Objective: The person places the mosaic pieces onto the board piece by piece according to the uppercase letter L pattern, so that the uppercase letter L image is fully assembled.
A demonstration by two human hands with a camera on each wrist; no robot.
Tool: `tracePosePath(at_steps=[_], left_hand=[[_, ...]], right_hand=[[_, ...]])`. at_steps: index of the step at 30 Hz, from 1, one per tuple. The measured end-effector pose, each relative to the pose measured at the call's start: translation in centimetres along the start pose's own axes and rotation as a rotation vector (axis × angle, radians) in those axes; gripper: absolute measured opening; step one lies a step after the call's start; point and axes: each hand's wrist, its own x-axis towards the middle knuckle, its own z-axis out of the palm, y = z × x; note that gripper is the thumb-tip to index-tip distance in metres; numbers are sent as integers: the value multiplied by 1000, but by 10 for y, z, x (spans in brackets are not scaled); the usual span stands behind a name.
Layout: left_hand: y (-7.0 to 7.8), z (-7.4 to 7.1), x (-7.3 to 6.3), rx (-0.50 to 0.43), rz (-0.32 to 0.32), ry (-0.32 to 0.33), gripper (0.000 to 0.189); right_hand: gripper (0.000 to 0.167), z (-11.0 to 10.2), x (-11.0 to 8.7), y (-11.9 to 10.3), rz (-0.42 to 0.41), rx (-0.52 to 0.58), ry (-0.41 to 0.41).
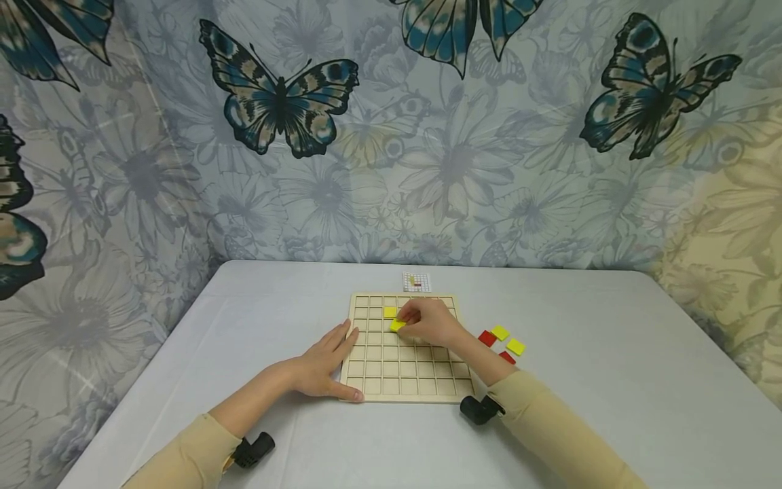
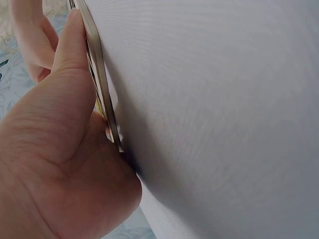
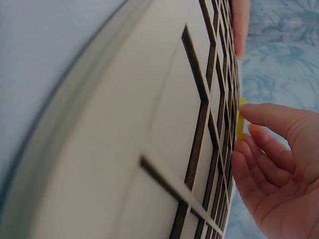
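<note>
A light wooden grid board (image 1: 407,387) lies flat on the table. Between thumb and fingers, my right hand (image 1: 432,322) pinches a yellow square tile (image 1: 397,326) over the upper part of the grid; the right wrist view shows the tile (image 3: 240,119) held on edge-on view at the board's surface. Another yellow tile (image 1: 389,312) sits in a cell just beyond it. My left hand (image 1: 320,363) rests along the board's left side, fingers extended, with the thumb (image 2: 72,47) on the near left corner.
Right of the board lie loose tiles: two yellow (image 1: 516,347) and two red (image 1: 487,338), one red partly behind my right forearm. A small card with a printed grid (image 1: 417,282) lies beyond the board's far edge. A butterfly-print cloth (image 1: 452,163) hangs behind the white table (image 1: 586,380).
</note>
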Motion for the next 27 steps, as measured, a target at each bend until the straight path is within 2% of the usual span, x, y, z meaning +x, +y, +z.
tracePosePath(at_steps=[8,18,27], left_hand=[[0,-1,0,3,13,-4,115],[1,-1,-1,-1,3,-6,115],[0,0,0,1,3,-2,115]], right_hand=[[13,5,5,-4,-25,-72,-4],[13,10,4,-4,-78,-35,29],[13,13,5,-3,-39,-25,23]])
